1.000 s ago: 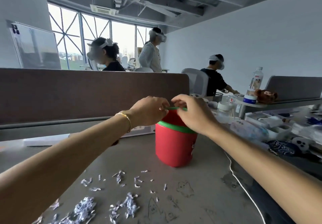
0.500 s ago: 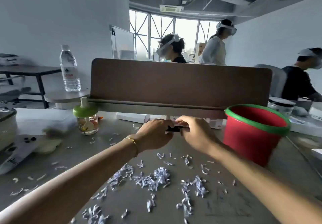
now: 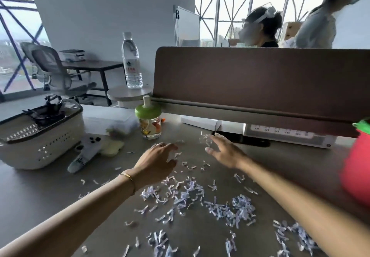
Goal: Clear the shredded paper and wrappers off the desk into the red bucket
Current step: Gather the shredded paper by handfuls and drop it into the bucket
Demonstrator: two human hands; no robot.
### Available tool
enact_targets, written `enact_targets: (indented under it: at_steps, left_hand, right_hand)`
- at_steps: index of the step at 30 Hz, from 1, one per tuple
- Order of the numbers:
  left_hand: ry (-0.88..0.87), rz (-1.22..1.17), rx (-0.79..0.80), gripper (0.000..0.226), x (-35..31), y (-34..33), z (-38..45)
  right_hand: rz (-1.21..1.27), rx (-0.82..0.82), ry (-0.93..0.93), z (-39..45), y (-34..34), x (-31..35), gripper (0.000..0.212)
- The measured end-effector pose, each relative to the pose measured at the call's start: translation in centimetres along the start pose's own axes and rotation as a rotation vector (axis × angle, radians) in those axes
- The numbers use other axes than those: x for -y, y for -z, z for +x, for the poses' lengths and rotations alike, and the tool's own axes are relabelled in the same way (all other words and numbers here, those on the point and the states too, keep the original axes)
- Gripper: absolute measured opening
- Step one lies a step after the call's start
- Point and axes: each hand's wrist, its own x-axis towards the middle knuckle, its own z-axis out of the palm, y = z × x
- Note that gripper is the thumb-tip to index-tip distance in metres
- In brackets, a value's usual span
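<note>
Shredded white and pale blue paper (image 3: 192, 196) lies scattered over the grey desk (image 3: 44, 192), thickest in the middle and front right. A small tuft of shreds (image 3: 206, 138) sits near the back, just beyond my right fingertips. My left hand (image 3: 155, 161) hovers palm down over the shreds, fingers loosely curved and holding nothing. My right hand (image 3: 225, 151) reaches forward with fingers spread, nothing in it. The red bucket (image 3: 356, 168) with a green rim stands at the far right edge, blurred and partly cut off.
A white basket (image 3: 40, 136) stands at the left, a toy controller (image 3: 84, 152) and a green-lidded jar (image 3: 149, 122) beside it. A brown divider panel (image 3: 260, 84) walls the desk's back, a power strip (image 3: 284, 134) under it. A water bottle (image 3: 131, 60) stands on a small round table. Two people are behind the divider.
Both hands have let go of the bucket and the dark item they held together; they now spread apart over the shreds. The view swung left, putting the bucket at the right edge.
</note>
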Motion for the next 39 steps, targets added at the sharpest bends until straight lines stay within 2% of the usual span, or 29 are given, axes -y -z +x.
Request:
enact_targets:
  at_steps: [5, 8, 13, 16, 18, 21, 24, 26, 31, 35, 39]
  left_hand:
    - [0.078, 0.073, -0.089, 0.05, 3.0, 0.8, -1.7]
    - [0.128, 0.091, -0.116, 0.05, 5.0, 1.2, -2.4]
    - [0.22, 0.062, -0.076, 0.057, 7.1, 0.7, -1.6]
    - [0.265, -0.013, 0.048, 0.069, 7.3, -0.3, -0.7]
    - [0.184, -0.001, 0.112, 0.066, 6.8, -0.8, -0.5]
    - [-0.046, -0.015, 0.172, 0.054, 5.8, -0.5, -1.3]
    - [-0.121, -0.164, 0.169, 0.047, 6.0, 0.8, -3.1]
    - [-0.119, -0.161, 0.123, 0.046, 6.9, 1.8, -4.8]
    - [0.048, -0.102, 0.026, 0.048, 10.0, 3.9, -9.4]
    - [0.11, -0.058, 0.116, 0.061, 12.1, 5.0, -12.3]
    - [0.172, 0.025, 0.142, 0.069, 12.9, 4.5, -13.8]
  right_hand:
    - [-0.121, 0.056, 0.011, 3.7, -2.3, 1.1, 0.065]
    - [-0.133, 0.093, 0.086, 4.3, -3.0, 2.9, 0.066]
    - [-0.056, 0.258, 0.34, 0.7, -4.7, 7.4, 0.061]
    - [0.012, 0.285, 0.435, -1.9, -4.3, 9.1, 0.055]
    - [0.055, 0.217, 0.44, -2.2, -3.8, 9.3, 0.051]
    - [0.005, 0.071, 0.362, -0.3, -3.4, 8.0, 0.051]
    - [-0.124, 0.167, 0.214, 2.5, -4.3, 6.8, 0.061]
    - [-0.185, 0.225, 0.179, 3.8, -5.5, 7.2, 0.066]
    - [-0.156, 0.251, 0.29, 4.9, -8.0, 11.9, 0.066]
    - [-0.125, 0.335, 0.423, 4.1, -9.7, 15.3, 0.074]
    - [-0.122, 0.401, 0.542, 1.1, -10.0, 17.0, 0.064]
